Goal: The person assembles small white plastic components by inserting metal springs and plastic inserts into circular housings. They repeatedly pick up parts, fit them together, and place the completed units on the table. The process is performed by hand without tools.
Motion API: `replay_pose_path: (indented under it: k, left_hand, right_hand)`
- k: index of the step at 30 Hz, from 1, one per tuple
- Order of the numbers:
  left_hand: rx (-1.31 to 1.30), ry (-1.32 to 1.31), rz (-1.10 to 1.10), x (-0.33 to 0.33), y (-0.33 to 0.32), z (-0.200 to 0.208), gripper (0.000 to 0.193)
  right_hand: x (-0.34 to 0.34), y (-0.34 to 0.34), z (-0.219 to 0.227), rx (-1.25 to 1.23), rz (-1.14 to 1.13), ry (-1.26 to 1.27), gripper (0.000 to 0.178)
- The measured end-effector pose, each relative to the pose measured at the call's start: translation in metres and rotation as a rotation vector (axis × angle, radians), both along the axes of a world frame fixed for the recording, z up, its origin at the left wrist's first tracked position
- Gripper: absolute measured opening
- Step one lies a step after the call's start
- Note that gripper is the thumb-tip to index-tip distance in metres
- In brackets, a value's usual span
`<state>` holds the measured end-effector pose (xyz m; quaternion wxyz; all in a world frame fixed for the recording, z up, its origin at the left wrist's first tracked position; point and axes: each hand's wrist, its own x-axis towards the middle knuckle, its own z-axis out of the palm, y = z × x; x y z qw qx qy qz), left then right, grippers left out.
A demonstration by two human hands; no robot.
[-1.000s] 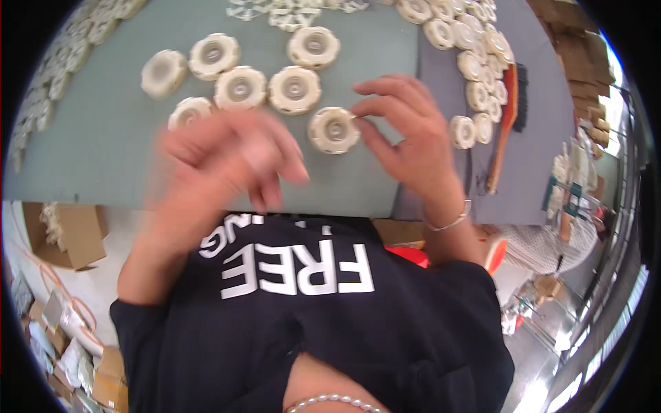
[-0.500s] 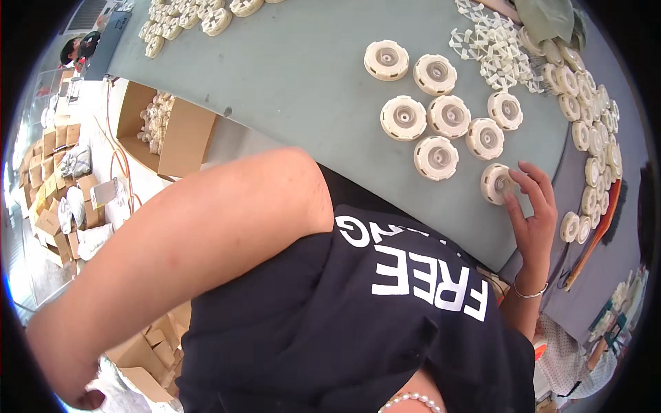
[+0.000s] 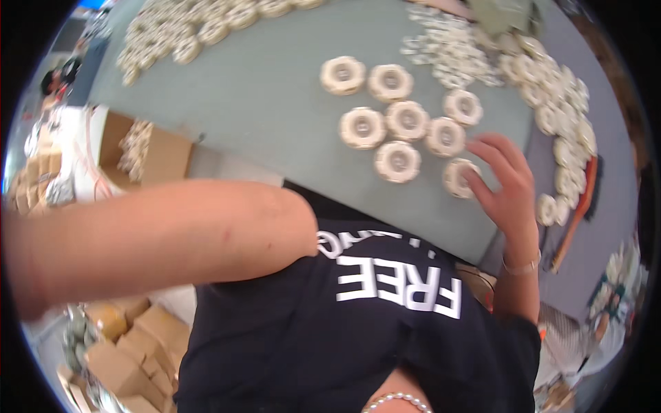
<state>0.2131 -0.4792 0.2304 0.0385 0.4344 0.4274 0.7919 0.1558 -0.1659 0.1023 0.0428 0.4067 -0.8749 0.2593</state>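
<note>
Head view shows the right hand (image 3: pixel 506 182), fingers (image 3: pixel 501 150) apart, thumb (image 3: pixel 480 188) overlapping a cream disc (image 3: pixel 454 179) on the table (image 3: pixel 255 103); left fingers, I cannot tell.

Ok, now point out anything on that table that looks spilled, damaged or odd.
Nothing clearly stands out. The cream discs near the right hand sit loosely grouped on the table, and the small white pieces lie in a jumbled heap beyond them. Blur hides any fine damage.
</note>
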Motion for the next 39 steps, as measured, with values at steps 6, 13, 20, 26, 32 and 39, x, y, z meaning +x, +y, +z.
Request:
replay_pose_path:
  k: [6,13,20,26,32,39]
  left_hand:
    - [-1.379,0.868,0.262,-0.062,0.218,-0.014,0.036]
    - [-0.24,0.186,-0.066,0.02,0.225,-0.071,0.021]
    - [-0.897,-0.118,0.563,0.033,0.108,-0.18,0.04]
    - [-1.072,0.062,0.721,0.021,0.133,-0.187,0.065]
    - [-1.365,0.091,0.643,0.012,0.146,-0.188,0.071]
    - [-1.164,-0.082,0.474,0.031,0.132,-0.182,0.072]
  right_hand:
    - [-0.116,-0.112,0.014,0.578,0.297,0.695,0.019]
    - [-0.18,-0.031,-0.012,-0.013,-0.135,0.143,0.019]
    - [-0.165,0.027,-0.101,-0.008,-0.211,0.418,0.029]
    - [-0.145,0.023,-0.07,0.053,-0.248,0.33,0.023]
    - [-0.149,0.027,-0.085,0.127,-0.208,0.309,0.026]
    - [-0.066,0.077,-0.057,-0.723,-0.344,-0.837,0.028]
